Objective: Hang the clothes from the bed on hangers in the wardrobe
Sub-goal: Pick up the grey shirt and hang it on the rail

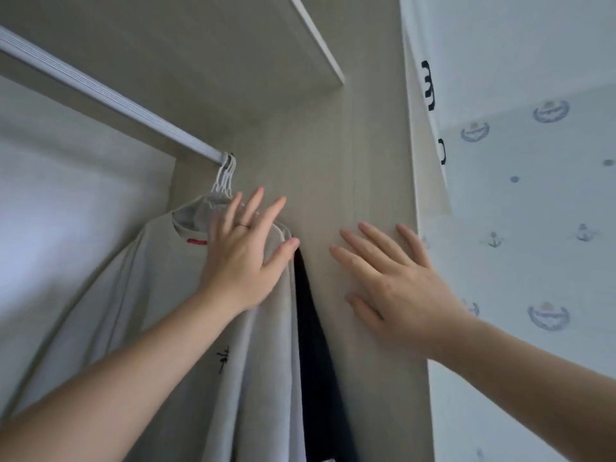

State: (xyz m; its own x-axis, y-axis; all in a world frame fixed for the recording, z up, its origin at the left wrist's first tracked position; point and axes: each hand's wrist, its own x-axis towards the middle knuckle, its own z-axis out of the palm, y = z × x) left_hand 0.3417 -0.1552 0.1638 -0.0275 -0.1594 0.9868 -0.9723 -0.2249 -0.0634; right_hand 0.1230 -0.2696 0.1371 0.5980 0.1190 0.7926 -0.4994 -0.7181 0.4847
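Observation:
A light grey T-shirt with a red neck label and a small dark print hangs on a white hanger at the right end of the wardrobe rail. Several white hanger hooks bunch together there. Behind it hangs a dark garment, pressed against the wardrobe's side panel. My left hand lies flat with spread fingers on the grey shirt's shoulder. My right hand is open, fingers apart, in front of the side panel and holds nothing.
A shelf runs above the rail. To the right stands a white wardrobe door with anchor patterns and black handles. The pale back wall of the wardrobe fills the left.

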